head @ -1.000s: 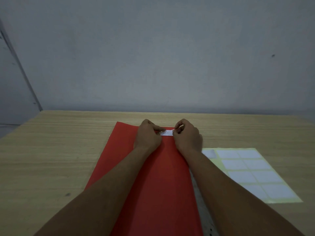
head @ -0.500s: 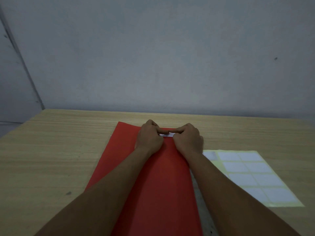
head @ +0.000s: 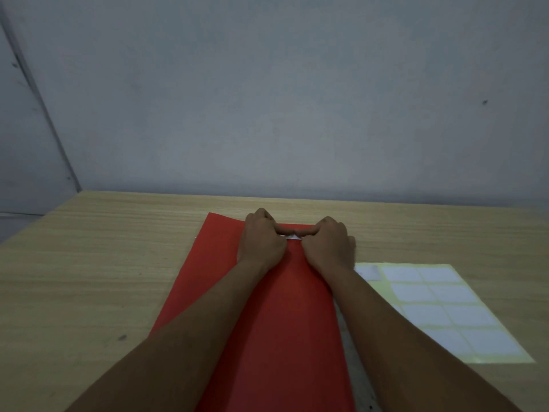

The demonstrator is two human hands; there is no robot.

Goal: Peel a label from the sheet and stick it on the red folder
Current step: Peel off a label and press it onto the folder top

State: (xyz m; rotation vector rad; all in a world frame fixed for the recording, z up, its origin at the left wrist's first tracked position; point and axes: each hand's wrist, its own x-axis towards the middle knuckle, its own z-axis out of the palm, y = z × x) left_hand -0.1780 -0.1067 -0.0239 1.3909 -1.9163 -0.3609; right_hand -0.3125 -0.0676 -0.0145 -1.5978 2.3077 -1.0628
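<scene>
The red folder (head: 267,322) lies lengthwise on the wooden table, running from the near edge to the middle. My left hand (head: 261,242) and my right hand (head: 328,245) rest side by side on its far end. Their forefingers meet tip to tip and press down on a small white label (head: 294,238); only a thin strip of it shows below the fingers. The label sheet (head: 439,310), pale yellow backing with several white labels, lies flat to the right of the folder, partly under my right forearm.
The wooden table (head: 104,263) ends at a grey wall close behind the folder. Its left corner lies at the far left, with a grey panel beyond it. A small dark mark sits on the wood at the near left.
My forefingers have come together over the label, which showed as a wider white strip between the hands one second ago. Now it is almost covered and pressed flat.
</scene>
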